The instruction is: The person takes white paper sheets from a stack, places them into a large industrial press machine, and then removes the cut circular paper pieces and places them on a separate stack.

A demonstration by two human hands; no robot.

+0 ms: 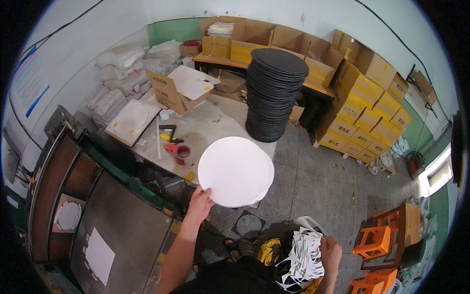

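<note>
My left hand (199, 205) grips the near left edge of a white round disc (235, 171), its thumb on top. The disc lies over other white discs (268, 179), whose edges show at its right; how many are below is hidden. At the lower right my right hand (331, 252) is closed on a thin white curved offcut (311, 224). It is above a black and yellow bag (269, 252) heaped with white cut scraps (301, 259). The fingertips of my right hand are partly hidden.
A tall stack of black discs (275, 93) stands on the table (220, 117), near a red tape dispenser (179, 153) and an open carton (171, 93). A machine bed (127, 230) at left carries a white sheet (99, 256). Stacked cartons (360, 112) and orange stools (374, 242) are at right.
</note>
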